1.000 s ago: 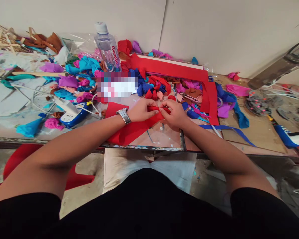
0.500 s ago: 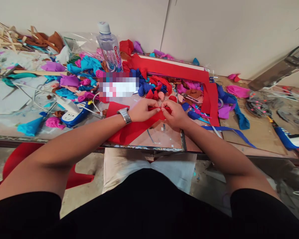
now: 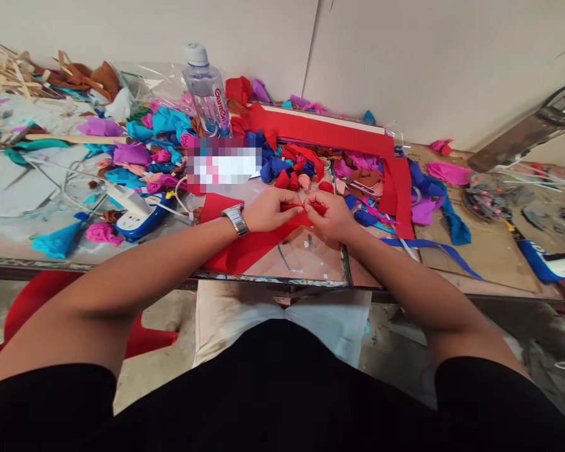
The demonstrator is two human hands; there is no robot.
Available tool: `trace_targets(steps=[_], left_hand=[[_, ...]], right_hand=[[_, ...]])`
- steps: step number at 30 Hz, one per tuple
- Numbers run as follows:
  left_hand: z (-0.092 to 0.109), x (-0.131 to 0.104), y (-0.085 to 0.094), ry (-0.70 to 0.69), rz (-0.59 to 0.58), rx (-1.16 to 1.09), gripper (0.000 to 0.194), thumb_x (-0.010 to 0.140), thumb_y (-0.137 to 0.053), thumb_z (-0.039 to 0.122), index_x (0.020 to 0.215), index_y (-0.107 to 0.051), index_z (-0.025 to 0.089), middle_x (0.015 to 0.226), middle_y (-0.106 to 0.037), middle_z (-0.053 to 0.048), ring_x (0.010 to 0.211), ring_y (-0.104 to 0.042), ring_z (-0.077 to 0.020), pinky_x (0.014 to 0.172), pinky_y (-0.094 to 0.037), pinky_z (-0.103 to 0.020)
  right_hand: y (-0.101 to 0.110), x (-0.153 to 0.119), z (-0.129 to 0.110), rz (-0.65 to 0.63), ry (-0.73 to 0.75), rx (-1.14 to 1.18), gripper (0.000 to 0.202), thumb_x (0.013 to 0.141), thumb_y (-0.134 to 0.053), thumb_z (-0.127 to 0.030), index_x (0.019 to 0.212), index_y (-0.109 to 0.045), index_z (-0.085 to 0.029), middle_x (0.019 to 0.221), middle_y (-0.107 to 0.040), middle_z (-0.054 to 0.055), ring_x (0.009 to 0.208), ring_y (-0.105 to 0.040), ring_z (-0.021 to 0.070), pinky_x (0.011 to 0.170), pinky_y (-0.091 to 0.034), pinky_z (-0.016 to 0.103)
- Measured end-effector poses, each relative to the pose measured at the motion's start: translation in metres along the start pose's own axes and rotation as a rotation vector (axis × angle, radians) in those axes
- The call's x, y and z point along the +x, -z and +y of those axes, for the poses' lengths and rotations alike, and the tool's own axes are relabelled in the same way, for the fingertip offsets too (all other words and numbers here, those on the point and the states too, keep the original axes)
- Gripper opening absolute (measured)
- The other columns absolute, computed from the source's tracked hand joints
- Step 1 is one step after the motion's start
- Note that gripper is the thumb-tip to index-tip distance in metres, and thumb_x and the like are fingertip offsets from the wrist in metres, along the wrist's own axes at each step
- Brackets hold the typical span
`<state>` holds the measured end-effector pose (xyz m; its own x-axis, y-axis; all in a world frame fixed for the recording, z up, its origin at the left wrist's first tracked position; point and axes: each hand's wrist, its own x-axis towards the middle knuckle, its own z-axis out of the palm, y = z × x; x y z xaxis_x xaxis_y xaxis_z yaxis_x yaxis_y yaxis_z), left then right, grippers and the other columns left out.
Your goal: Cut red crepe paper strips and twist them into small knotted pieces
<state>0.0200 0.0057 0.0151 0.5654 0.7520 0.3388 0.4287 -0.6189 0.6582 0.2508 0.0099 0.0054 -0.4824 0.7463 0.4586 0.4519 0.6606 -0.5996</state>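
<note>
A long piece of red paper [image 3: 245,248] slants across the near part of the table, and its upper end runs into my fingers. My left hand [image 3: 268,212], with a metal watch [image 3: 236,220] on its wrist, pinches that end from the left. Opposite it, my right hand [image 3: 329,215] pinches the same red end, fingertips nearly touching the left ones. Just beyond the hands lie small rolled pieces in red and pale pink [image 3: 304,181]. More red strips [image 3: 396,194] rest to the right of my right hand.
A water bottle [image 3: 208,94] stands at the back. Crumpled colored paper [image 3: 132,152] spreads over the left side, near a blue and white power strip [image 3: 144,216] with cables. Wooden sticks [image 3: 14,72] lie far left. A dark translucent bottle [image 3: 522,135] leans at right.
</note>
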Motion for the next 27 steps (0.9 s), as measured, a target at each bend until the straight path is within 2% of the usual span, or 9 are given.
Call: trace_targets(steps=[4,8,12,16,19,24,27], left_hand=[[-0.001,0.001,0.001,0.04,0.003,-0.009,0.033,0.097,-0.059,0.04,0.079,-0.071,0.015,0.069,-0.062,0.001,0.065,-0.049,-0.0126,0.066,-0.036,-0.03],[-0.004,0.003,0.003,0.07,-0.038,-0.035,0.038,0.099,-0.059,0.043,0.072,-0.064,0.016,0.062,-0.048,0.004,0.06,-0.036,-0.0108,0.06,-0.028,-0.03],[-0.007,0.004,0.006,0.061,-0.091,-0.041,0.043,0.099,-0.058,0.043,0.065,-0.056,0.017,0.061,-0.037,0.005,0.058,-0.03,-0.0102,0.059,-0.024,-0.031],[-0.011,0.005,0.006,0.042,-0.131,-0.052,0.043,0.1,-0.058,0.046,0.068,-0.06,0.017,0.061,-0.033,0.005,0.058,-0.028,-0.0105,0.058,-0.023,-0.031],[-0.013,0.004,0.004,0.027,-0.17,-0.072,0.041,0.102,-0.057,0.046,0.075,-0.066,0.018,0.062,-0.033,0.005,0.059,-0.028,-0.011,0.058,-0.022,-0.03],[-0.013,0.005,0.004,0.033,-0.175,-0.082,0.048,0.103,-0.055,0.047,0.064,-0.049,0.018,0.062,-0.03,0.005,0.059,-0.027,-0.0108,0.059,-0.022,-0.031],[-0.012,0.005,0.004,0.05,-0.174,-0.109,0.046,0.102,-0.056,0.046,0.066,-0.051,0.019,0.062,-0.031,0.005,0.059,-0.027,-0.0108,0.059,-0.022,-0.031]], right_hand=[[0.002,0.001,0.002,0.042,-0.056,0.014,0.018,0.093,-0.06,-0.036,0.084,-0.066,-0.021,0.08,-0.07,0.003,0.074,-0.059,0.0192,0.074,-0.045,0.034],[0.003,0.001,0.007,0.036,-0.086,0.016,0.019,0.093,-0.06,-0.036,0.083,-0.066,-0.02,0.079,-0.07,0.002,0.073,-0.059,0.0185,0.074,-0.046,0.033],[0.005,-0.001,0.008,0.056,-0.035,0.032,0.018,0.094,-0.063,-0.035,0.087,-0.07,-0.02,0.082,-0.075,0.003,0.076,-0.065,0.0191,0.076,-0.051,0.033],[0.008,-0.002,0.006,0.04,0.033,0.052,0.019,0.095,-0.069,-0.04,0.096,-0.077,-0.022,0.094,-0.082,0.005,0.084,-0.073,0.0218,0.082,-0.057,0.035],[0.008,-0.003,0.007,0.002,0.042,0.046,0.021,0.095,-0.073,-0.044,0.096,-0.079,-0.023,0.095,-0.084,0.005,0.085,-0.075,0.0225,0.082,-0.058,0.036],[0.006,-0.002,0.012,0.02,0.004,0.032,0.022,0.094,-0.075,-0.043,0.092,-0.082,-0.022,0.089,-0.084,0.005,0.079,-0.075,0.0216,0.076,-0.057,0.034],[0.006,-0.003,0.012,0.024,-0.004,0.053,0.021,0.093,-0.075,-0.041,0.094,-0.083,-0.022,0.089,-0.084,0.004,0.078,-0.075,0.0205,0.075,-0.057,0.033]])
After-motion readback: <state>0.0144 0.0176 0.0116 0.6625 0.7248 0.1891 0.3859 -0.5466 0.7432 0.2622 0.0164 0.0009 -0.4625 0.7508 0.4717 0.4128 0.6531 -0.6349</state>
